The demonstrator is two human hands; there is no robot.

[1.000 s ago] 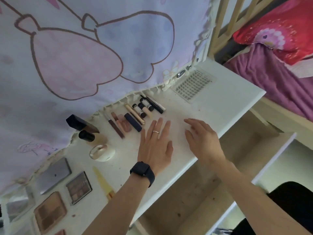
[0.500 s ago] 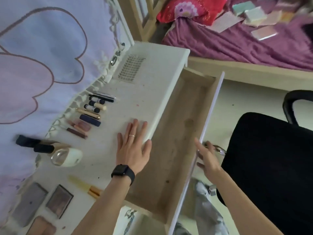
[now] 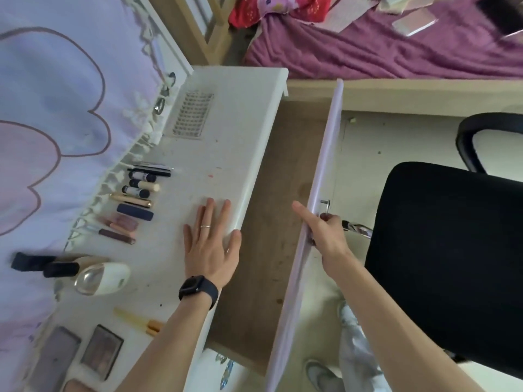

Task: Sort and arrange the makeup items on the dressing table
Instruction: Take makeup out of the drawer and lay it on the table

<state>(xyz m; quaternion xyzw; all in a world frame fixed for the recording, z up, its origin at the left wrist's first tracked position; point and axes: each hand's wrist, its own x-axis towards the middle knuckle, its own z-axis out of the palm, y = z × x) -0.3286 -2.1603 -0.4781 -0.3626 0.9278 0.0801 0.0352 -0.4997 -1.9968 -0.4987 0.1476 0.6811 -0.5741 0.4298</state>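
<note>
My left hand (image 3: 210, 247) lies flat on the white dressing table (image 3: 226, 131), fingers straight, near its front edge. My right hand (image 3: 322, 230) grips the front panel of the pulled-out drawer (image 3: 271, 222), thumb over its top edge, fingers curled round the metal handle behind. A row of lipsticks and slim tubes (image 3: 135, 202) lies along the back by the curtain. Two dark-capped bottles (image 3: 53, 265) and a white compact (image 3: 102, 277) stand further left. Eyeshadow palettes (image 3: 102, 352) and a yellow tube (image 3: 138, 321) lie at the near-left end.
A black office chair (image 3: 452, 264) stands right of the drawer. The bed with a purple sheet (image 3: 396, 46) holds several flat boxes. A lilac printed curtain (image 3: 56, 108) hangs behind the table. A ribbed white tray (image 3: 192, 114) lies at the table's far end.
My right hand left the tabletop, went to the drawer front and now grips it. My view swung right towards the drawer and chair. My left hand stayed flat on the table.
</note>
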